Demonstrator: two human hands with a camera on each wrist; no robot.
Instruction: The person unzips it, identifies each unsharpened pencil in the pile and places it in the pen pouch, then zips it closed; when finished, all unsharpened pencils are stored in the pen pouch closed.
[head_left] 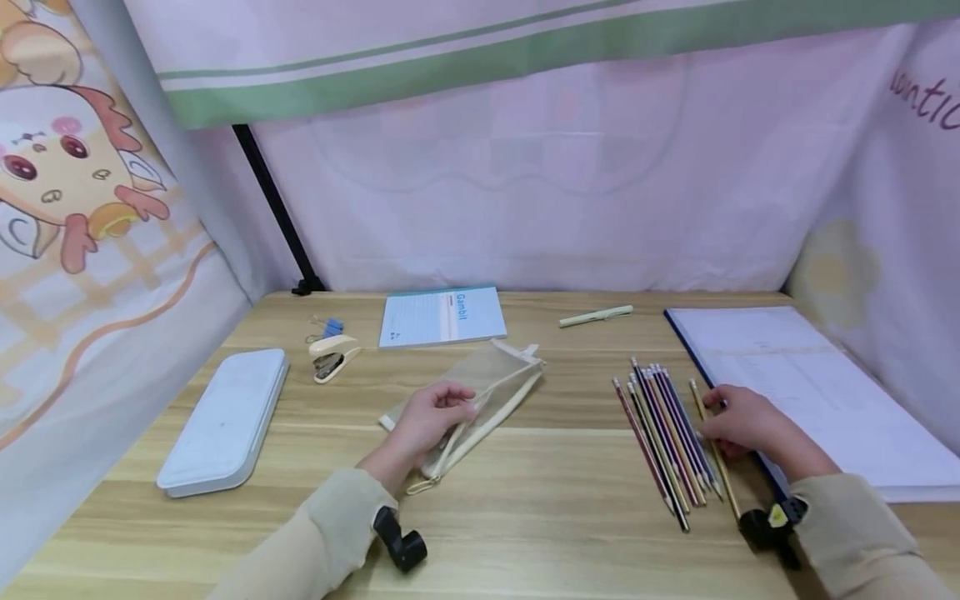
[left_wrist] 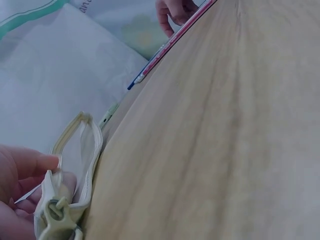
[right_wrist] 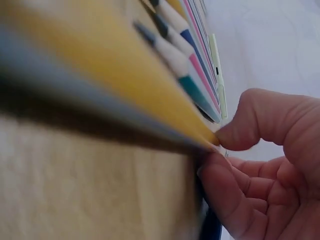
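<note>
My left hand [head_left: 431,417] pinches the edge of a cream mesh zipper pouch [head_left: 517,383] lying at the middle of the table. In the left wrist view, the pouch mouth [left_wrist: 95,145] gapes beside my thumb and fingers, with a zipper pull [left_wrist: 56,215] close by. On the right, my right hand [head_left: 750,421] pinches a yellow pencil [head_left: 725,483] between thumb and forefinger. That pencil looms large and blurred in the right wrist view. Just left of it lies a row of several pencils [head_left: 663,433], tips toward me.
A white clipboard or folder with paper [head_left: 817,375] lies under and beyond my right hand. At the back are a blue notebook [head_left: 442,317] and a pale green pen [head_left: 596,316]. To the left are a stapler [head_left: 333,354], blue binder clips [head_left: 332,327] and a white pencil case [head_left: 225,417].
</note>
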